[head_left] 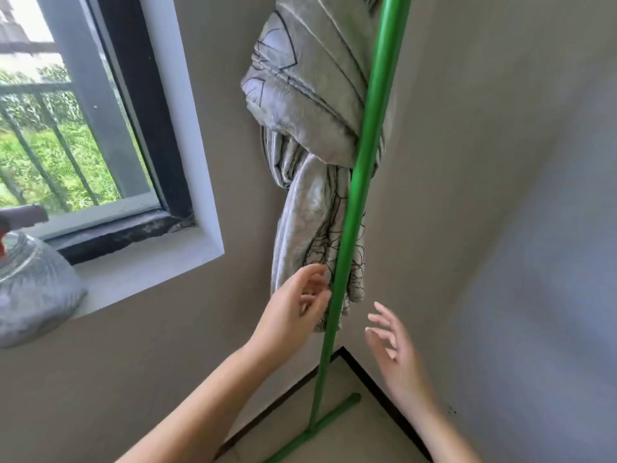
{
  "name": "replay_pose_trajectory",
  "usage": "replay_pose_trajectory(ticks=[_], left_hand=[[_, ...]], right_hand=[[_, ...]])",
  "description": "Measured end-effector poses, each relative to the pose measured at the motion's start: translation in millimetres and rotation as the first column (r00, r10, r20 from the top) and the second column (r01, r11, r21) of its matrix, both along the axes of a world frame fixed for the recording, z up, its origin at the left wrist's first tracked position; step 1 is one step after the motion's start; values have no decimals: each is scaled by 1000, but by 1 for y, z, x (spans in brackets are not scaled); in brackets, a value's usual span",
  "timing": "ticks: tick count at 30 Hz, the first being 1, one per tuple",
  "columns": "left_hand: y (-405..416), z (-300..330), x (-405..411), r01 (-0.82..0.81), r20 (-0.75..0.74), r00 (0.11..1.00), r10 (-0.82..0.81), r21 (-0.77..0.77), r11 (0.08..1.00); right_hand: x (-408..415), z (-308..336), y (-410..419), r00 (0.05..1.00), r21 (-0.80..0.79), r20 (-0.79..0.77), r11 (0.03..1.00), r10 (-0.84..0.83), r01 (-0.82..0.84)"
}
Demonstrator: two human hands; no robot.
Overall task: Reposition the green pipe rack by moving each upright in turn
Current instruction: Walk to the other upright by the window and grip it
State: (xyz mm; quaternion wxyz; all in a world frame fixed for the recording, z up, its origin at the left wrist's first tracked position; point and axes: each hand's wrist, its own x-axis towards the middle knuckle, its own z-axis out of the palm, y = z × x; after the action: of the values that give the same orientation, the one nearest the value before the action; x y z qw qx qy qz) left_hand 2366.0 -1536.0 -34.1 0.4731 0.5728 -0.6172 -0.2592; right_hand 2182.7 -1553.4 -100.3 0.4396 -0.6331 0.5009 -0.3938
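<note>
One green upright [362, 168] of the pipe rack rises from the floor in the room corner, standing on a green foot bar [320, 427]. My left hand [293, 307] is just left of the upright at about waist height, fingers spread and curled, fingertips at or near the pipe, not closed around it. My right hand [392, 342] hovers to the right of the upright, open, with a clear gap to the pipe. Neither hand holds anything.
A grey patterned curtain [310, 135], knotted, hangs behind the upright against the wall. A window [83, 128] with a deep sill is at left; a filled plastic bag [30, 289] sits on the sill. Walls meet close behind the rack.
</note>
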Motion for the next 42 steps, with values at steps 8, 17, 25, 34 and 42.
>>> replay_pose_trajectory(ticks=[8,17,25,34,42], left_hand=[[-91,28,-19,-48,-43,998,48,16,999],[-88,27,-9,52,-8,999,-51,32,998],[-19,20,44,129,-52,990,-130,-25,991],[79,17,90,170,-85,982,-170,-2,985],[154,17,102,189,-81,979,-189,-3,982]], right_hand=[[50,22,-83,995,-115,-102,993,10,-22],[67,26,-72,991,-118,-118,992,-67,53],[122,27,6,982,-74,-142,991,-121,112],[174,32,120,969,-25,-167,983,-182,181],[183,33,204,962,-21,-175,978,-208,208]])
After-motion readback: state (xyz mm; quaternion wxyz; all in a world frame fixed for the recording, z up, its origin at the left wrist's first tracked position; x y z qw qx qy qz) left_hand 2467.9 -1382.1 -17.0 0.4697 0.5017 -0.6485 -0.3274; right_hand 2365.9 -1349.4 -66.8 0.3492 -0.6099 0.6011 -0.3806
